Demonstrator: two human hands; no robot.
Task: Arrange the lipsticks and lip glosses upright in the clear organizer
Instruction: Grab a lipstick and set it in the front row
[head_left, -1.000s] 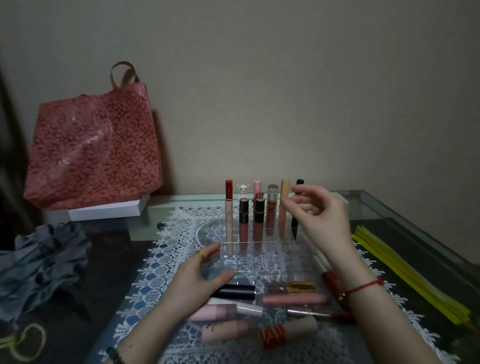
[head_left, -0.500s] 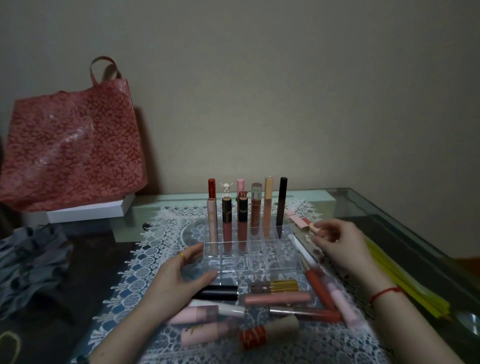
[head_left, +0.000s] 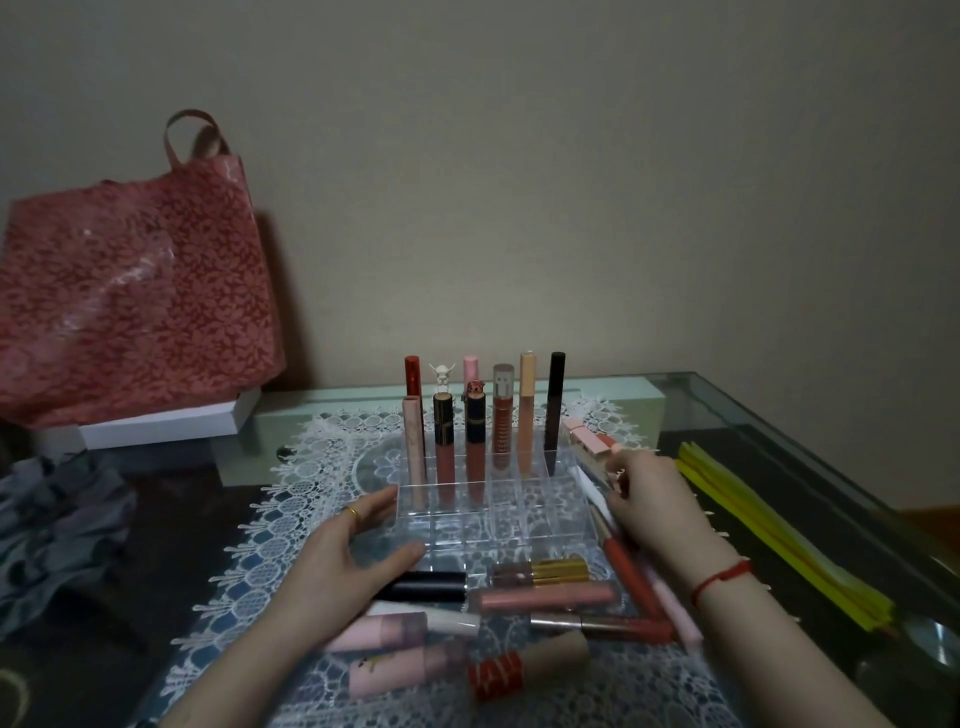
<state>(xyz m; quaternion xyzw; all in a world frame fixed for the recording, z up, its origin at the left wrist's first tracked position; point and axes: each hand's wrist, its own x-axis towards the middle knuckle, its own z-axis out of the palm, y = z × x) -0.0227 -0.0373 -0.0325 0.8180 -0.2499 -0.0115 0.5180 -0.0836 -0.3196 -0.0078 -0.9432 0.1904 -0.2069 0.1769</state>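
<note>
The clear organizer (head_left: 498, 540) sits on a lace mat. Several lipsticks and glosses stand upright in its back rows, the black tube (head_left: 555, 410) at the far right. My left hand (head_left: 348, 566) lies spread against the organizer's front left corner, thumb on the front edge, holding nothing. My right hand (head_left: 654, 509) is just right of the organizer, its curled fingertips at the end of a pink-and-coral tube (head_left: 589, 441) lying flat; the grip is unclear. Loose tubes lie in front: a black lipstick (head_left: 431, 584), a pink gloss (head_left: 545, 597), a red tube (head_left: 631, 574).
A red patterned bag (head_left: 130, 301) stands on a white box (head_left: 166, 426) at the back left. Grey cloth (head_left: 57, 525) lies at the left. Yellow strips (head_left: 779, 530) run along the right side of the glass table.
My right hand left the top of the standing black tube and came down to the loose tubes right of the organizer. My left hand stayed at the corner.
</note>
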